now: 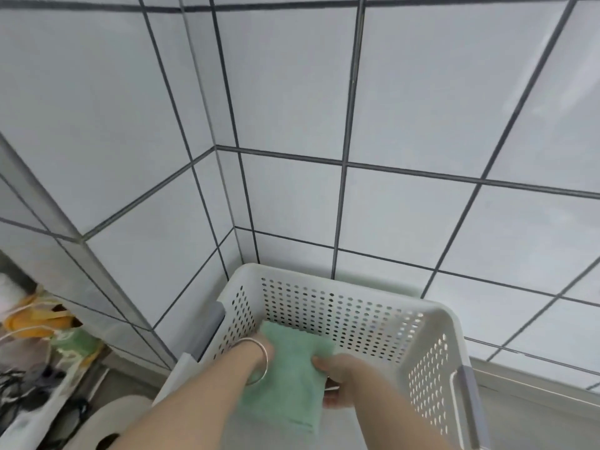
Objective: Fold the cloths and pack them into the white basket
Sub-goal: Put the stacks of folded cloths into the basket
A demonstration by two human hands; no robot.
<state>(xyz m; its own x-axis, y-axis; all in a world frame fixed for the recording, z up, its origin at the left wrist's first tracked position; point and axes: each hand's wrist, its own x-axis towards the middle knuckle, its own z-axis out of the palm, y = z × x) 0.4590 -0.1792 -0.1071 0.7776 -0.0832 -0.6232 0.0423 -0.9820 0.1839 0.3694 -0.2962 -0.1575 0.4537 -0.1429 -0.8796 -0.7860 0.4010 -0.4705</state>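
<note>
A white perforated basket stands in the corner of the tiled walls. Inside it is a folded light green cloth, held from both sides. My left hand, with a silver bangle on the wrist, is mostly hidden under the cloth's left edge. On the cloth's right edge, my right hand grips with the thumb on top. Both forearms reach down over the basket's near side.
White tiled walls with dark grout rise close behind and to the left of the basket. At the lower left lies clutter: a yellow item, a green packet, black cables and a white roll.
</note>
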